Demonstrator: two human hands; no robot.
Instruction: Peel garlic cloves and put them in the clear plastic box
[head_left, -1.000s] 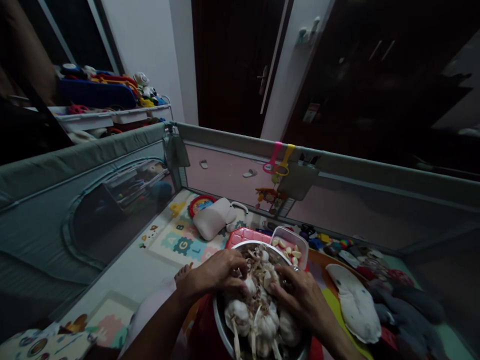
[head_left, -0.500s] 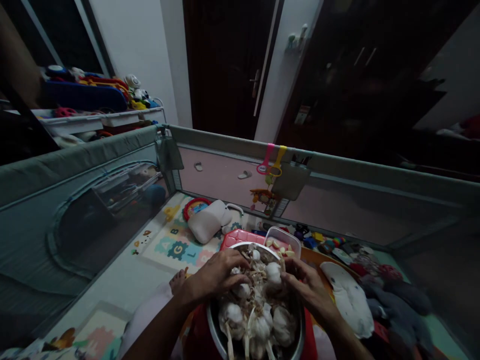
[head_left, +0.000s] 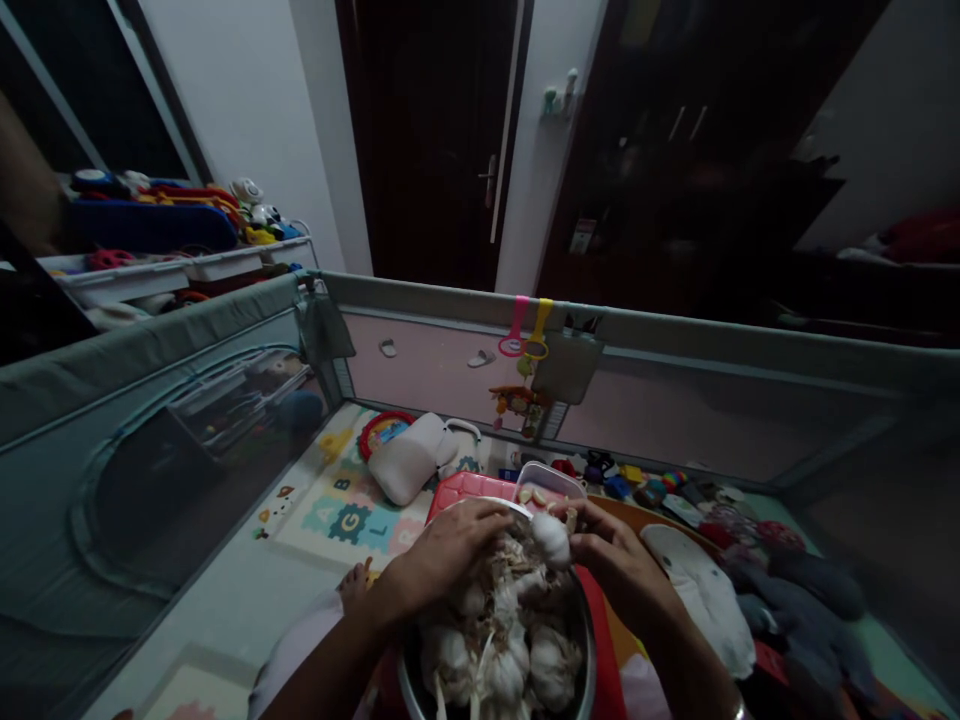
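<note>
My right hand (head_left: 615, 555) pinches a white garlic bulb (head_left: 551, 541) by its stem side, raised above the right side of a metal bowl (head_left: 587, 640). Over the bowl's left rim reaches my left hand (head_left: 454, 550), fingers stretched toward the middle, with nothing visible in them; its fingertips are partly hidden. Several more garlic bulbs (head_left: 504, 668) with dry stalks and loose papery skins fill the bowl. Just behind it stands a clear plastic container (head_left: 551, 480) holding peeled garlic cloves (head_left: 534, 496), close to my right fingers.
A red tray-like piece (head_left: 469, 488) lies behind the bowl. On the lettered play mat (head_left: 319, 515) rests a whitish cushion-like thing (head_left: 409, 460). Toys and a grey plush (head_left: 806, 610) are heaped at right. A mesh playpen fence (head_left: 450, 290) surrounds the area.
My right hand has lifted the garlic bulb off the pile, up toward the bowl's far rim. My left hand's fingers have moved slightly up and closer together. The view has shifted a little.
</note>
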